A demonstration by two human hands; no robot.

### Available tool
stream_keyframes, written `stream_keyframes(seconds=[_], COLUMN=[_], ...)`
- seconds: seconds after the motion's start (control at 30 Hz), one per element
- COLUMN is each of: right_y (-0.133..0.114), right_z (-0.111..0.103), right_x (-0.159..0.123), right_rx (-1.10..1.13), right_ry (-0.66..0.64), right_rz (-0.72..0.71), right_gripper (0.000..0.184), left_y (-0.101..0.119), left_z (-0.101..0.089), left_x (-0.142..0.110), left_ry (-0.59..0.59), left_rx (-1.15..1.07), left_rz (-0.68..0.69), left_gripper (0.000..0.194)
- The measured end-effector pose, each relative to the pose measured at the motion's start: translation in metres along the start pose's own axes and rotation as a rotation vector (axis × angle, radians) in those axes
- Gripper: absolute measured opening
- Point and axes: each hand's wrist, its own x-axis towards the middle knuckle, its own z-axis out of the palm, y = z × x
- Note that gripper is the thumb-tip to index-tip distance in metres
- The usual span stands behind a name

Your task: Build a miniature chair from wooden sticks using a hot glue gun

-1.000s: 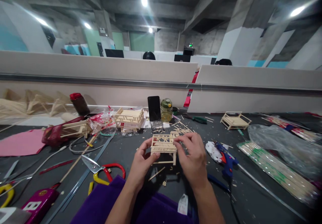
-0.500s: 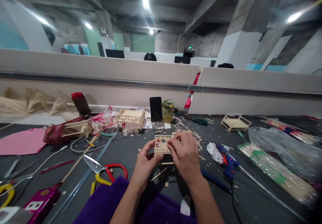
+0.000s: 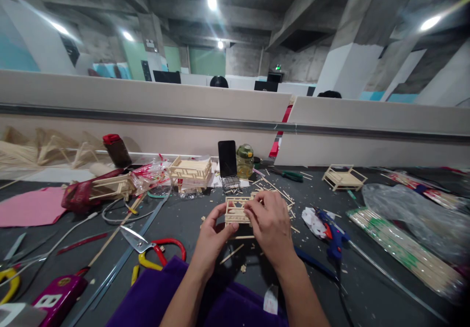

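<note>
Above the desk, a small model frame (image 3: 237,213) built of thin wooden sticks, with a latticed side, sits between my hands. My left hand (image 3: 211,231) grips its left end, thumb along the lower front edge and fingers behind. My right hand (image 3: 270,224) is closed in a pinch against the frame's front right part and hides that end. Whatever lies between those fingertips is too small and covered to make out. Just below the frame, a loose stick (image 3: 232,254) lies on the desk.
Scissors (image 3: 147,246) and a purple cloth (image 3: 161,297) lie at left front. A blue glue gun (image 3: 333,236) and bagged sticks (image 3: 404,248) are on the right. Behind stand a phone (image 3: 227,159), a green-lidded bottle (image 3: 245,161) and stick models (image 3: 191,173). Offcuts (image 3: 275,190) litter the desk.
</note>
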Motion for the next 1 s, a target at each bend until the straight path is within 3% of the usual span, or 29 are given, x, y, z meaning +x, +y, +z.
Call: stream_keyframes(seconds=[1.0], right_y=[0.0031], right_z=[0.002], right_x=[0.0002], right_rx=[-0.003], right_ry=[0.018], right_rz=[-0.02], right_gripper=[0.011], left_y=[0.0016], left_z=[0.0014], left_x=[0.0003], left_ry=[0.009], left_rx=[0.02], left_rz=[-0.007], left_gripper=[0.053])
